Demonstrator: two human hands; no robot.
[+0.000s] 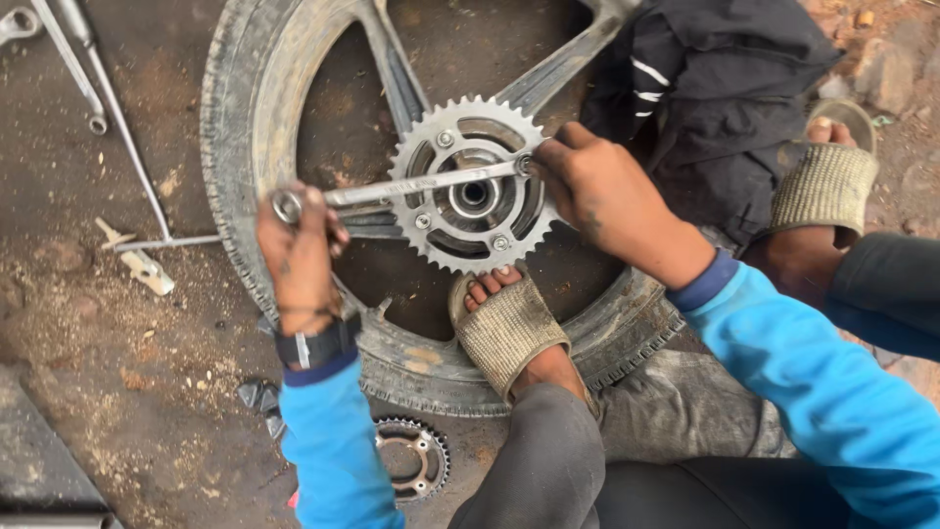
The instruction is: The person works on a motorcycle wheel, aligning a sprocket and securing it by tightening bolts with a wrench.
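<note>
Head cam, both hands on wrench, sprocket

Ground was bare packed earth, dark grey-brown, streaked with rust-coloured dirt and small grit. Oily sheen in patches. Upper right corner held reddish soil with loose stones. A darker flat slab edge sat at lower left. Long metal rods lay on the dirt at upper left. Light was soft, even daylight; no hard shadows. No walls or furniture in view.
</note>
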